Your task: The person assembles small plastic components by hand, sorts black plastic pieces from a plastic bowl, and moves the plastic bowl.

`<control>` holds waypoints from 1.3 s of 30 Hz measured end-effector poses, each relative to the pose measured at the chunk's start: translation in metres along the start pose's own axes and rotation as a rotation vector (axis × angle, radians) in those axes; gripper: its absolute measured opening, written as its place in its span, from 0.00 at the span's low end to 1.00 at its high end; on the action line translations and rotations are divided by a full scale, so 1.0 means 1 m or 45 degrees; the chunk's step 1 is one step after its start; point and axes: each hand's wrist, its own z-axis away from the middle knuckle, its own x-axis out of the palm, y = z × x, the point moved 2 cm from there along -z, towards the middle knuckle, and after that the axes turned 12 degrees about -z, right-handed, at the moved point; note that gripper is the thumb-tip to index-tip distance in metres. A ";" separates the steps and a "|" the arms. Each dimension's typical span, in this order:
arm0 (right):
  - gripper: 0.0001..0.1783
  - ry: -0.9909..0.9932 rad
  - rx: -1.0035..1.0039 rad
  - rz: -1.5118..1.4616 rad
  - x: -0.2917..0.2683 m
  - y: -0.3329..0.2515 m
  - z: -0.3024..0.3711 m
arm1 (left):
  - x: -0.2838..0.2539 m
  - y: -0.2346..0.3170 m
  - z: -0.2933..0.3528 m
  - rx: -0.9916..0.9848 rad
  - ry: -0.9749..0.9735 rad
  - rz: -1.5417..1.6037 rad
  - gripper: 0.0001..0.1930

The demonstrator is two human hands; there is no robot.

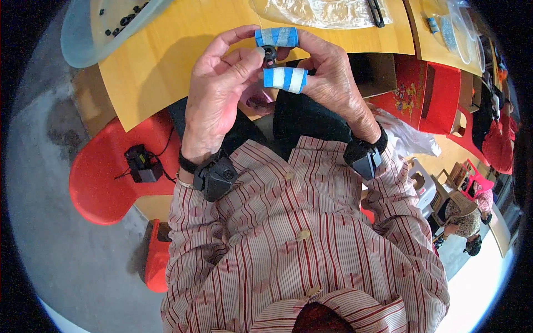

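Both hands are raised over the near edge of the yellow table, around a small black part [270, 57]. My left hand [217, 83] pinches it between thumb and fingers, with the thumb tip on its near side. From the right, my right hand [331, 72] closes on the same part with fingers partly hidden behind it. Its index finger carries a blue and pale striped wrap [276, 37]. A blue and white striped wrap [285, 79] covers its thumb. The part's exact kind is too small to make out.
At the far left a translucent tub [78, 39] holds several small black pieces. A clear plastic bag [319, 12] lies on the table [161, 55], a black slim tool [376, 13] on it. A red stool [105, 177] bears a black device. Other people sit far right.
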 end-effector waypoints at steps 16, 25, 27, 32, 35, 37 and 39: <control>0.29 0.023 -0.150 -0.114 0.002 0.008 0.001 | 0.004 -0.007 -0.002 0.224 -0.096 -0.059 0.22; 0.29 -0.032 -0.088 -0.105 0.004 0.004 -0.001 | -0.001 -0.013 -0.008 0.249 -0.121 -0.037 0.23; 0.29 -0.004 -0.101 -0.191 0.006 0.005 -0.001 | 0.000 -0.017 -0.008 0.271 -0.132 -0.031 0.22; 0.27 0.112 -0.269 -0.248 0.008 0.015 -0.002 | 0.012 -0.023 -0.007 0.423 -0.049 0.145 0.21; 0.26 0.116 -0.231 -0.238 0.010 0.011 -0.002 | 0.019 -0.024 -0.007 0.485 0.092 0.157 0.20; 0.26 0.110 -0.207 -0.250 0.011 0.010 -0.002 | 0.019 -0.025 -0.007 0.504 0.099 0.144 0.19; 0.27 0.111 -0.150 -0.310 0.011 0.011 -0.001 | 0.019 -0.024 -0.006 0.522 0.104 0.130 0.17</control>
